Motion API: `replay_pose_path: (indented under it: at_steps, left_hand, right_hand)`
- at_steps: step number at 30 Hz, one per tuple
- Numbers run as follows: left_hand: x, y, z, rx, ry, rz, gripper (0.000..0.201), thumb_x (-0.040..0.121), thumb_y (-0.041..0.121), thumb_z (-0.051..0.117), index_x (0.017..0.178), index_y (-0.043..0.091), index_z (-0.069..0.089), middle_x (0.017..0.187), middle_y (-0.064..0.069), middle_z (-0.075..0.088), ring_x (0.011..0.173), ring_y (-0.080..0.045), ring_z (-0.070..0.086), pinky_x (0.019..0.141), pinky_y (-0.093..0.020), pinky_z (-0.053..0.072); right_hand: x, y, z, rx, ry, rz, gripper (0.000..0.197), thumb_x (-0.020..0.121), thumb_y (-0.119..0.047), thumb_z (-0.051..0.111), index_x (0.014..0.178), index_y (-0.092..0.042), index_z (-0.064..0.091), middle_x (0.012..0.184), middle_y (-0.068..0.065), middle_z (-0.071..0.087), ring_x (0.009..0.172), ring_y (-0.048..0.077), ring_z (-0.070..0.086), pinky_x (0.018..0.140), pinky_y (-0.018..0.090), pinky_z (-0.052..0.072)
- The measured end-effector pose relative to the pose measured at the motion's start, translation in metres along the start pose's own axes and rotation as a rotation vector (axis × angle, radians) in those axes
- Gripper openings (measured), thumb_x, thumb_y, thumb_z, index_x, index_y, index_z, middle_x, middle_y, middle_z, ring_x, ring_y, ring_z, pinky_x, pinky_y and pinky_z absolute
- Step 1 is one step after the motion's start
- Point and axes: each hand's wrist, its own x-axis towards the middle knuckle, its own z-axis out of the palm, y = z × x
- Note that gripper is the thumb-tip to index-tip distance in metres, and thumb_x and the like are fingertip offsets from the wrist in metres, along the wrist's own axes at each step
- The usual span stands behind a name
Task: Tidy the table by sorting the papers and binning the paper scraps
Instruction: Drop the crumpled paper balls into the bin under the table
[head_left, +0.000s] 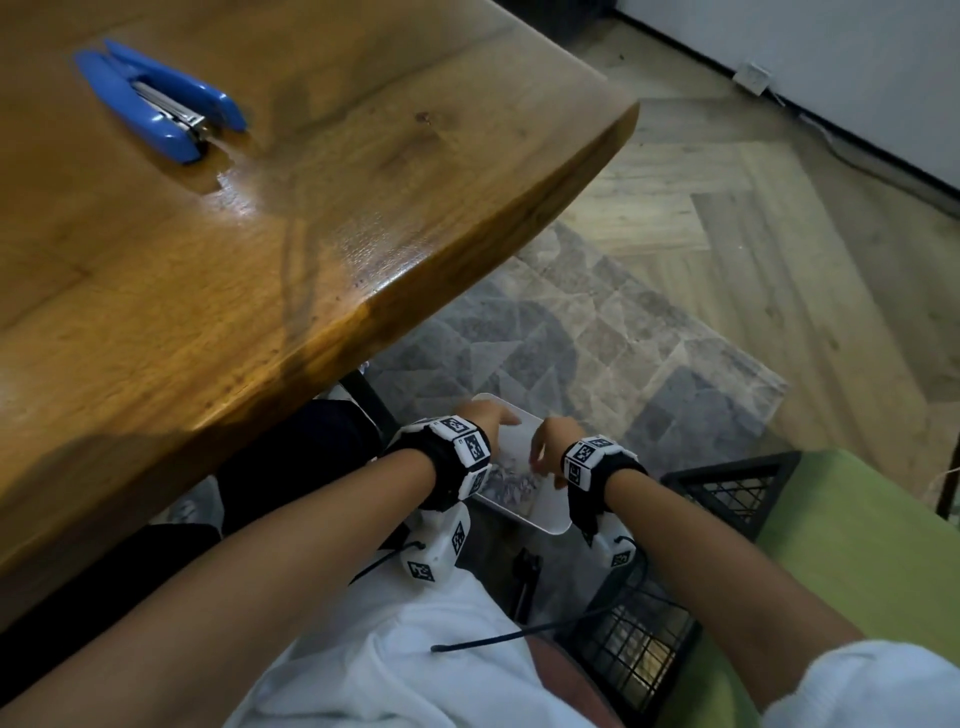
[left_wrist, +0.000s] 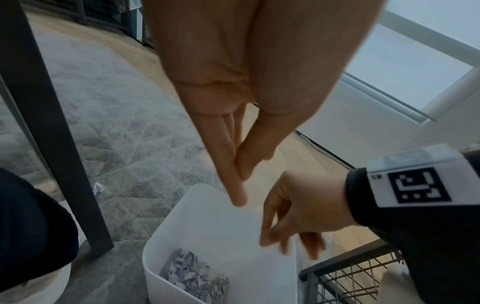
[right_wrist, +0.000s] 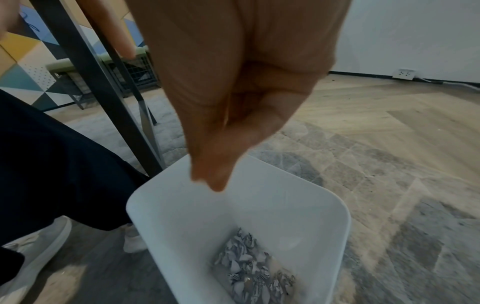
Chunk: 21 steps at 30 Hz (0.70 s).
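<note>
No readable words, brands or numbers anywhere. Black-and-white square code markers sit on the white wrist units (head_left: 470, 441) strapped just behind both hands, patterns only, no letters. Below the hands, the crumpled paper scraps (right_wrist: 255, 273) in the white bin (right_wrist: 335, 207) carry black print, too small and blurred to read.

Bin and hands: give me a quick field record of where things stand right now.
bin: white, on the floor beside the table leg, open top
scraps: crumpled printed paper at the bottom of the bin
left hand: over the bin, fingers straight, thumb tip against them, nothing seen held
right hand: over the bin, fingers loosely curled, nothing seen held
stray scrap: on the rug beside the table leg, outside the bin
table: only a blue stapler in view
</note>
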Motion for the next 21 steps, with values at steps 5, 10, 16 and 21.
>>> replay_pose_path:
  at_steps: [5, 10, 16, 21]
  left_hand:
    - [-0.006, 0.001, -0.007, 0.078, -0.032, 0.002, 0.028, 0.087, 0.018, 0.064, 0.103, -0.003, 0.070, 0.098, -0.015, 0.069, 0.091, -0.029, 0.066, 0.091, -0.033, 0.050]
    - [-0.009, -0.002, -0.015, 0.159, 0.079, 0.034, 0.041, 0.093, 0.013, 0.054, 0.133, 0.009, 0.047, 0.132, -0.017, 0.054, 0.119, -0.032, 0.054, 0.097, -0.034, 0.044]
    - [-0.031, -0.008, -0.025, 0.247, 0.068, 0.072, 0.058, 0.087, 0.019, 0.059, 0.140, 0.018, 0.035, 0.139, -0.016, 0.043, 0.121, -0.036, 0.050, 0.099, -0.043, 0.046]
    - [-0.076, -0.013, -0.040, 0.221, 0.147, 0.170, 0.062, 0.087, 0.026, 0.061, 0.141, 0.020, 0.030, 0.143, -0.010, 0.037, 0.128, -0.029, 0.045, 0.105, -0.042, 0.041]
  right_hand:
    - [-0.008, -0.011, -0.005, -0.066, 0.034, -0.046, 0.024, 0.090, -0.017, 0.058, 0.111, -0.010, 0.067, 0.109, 0.015, 0.070, 0.085, 0.029, 0.067, 0.079, 0.037, 0.055]
    - [-0.020, -0.014, -0.011, -0.221, -0.036, -0.171, 0.063, 0.082, -0.006, 0.060, 0.137, -0.033, 0.045, 0.149, 0.007, 0.041, 0.126, 0.028, 0.051, 0.100, 0.042, 0.047]
    - [-0.061, -0.036, -0.034, -0.334, -0.063, -0.242, 0.043, 0.093, -0.021, 0.054, 0.135, -0.024, 0.050, 0.142, 0.006, 0.049, 0.127, 0.027, 0.050, 0.106, 0.038, 0.041]
    - [-0.115, -0.052, -0.070, -0.427, -0.027, -0.335, 0.041, 0.093, -0.026, 0.054, 0.133, -0.022, 0.052, 0.132, 0.005, 0.057, 0.119, 0.026, 0.055, 0.101, 0.035, 0.043]
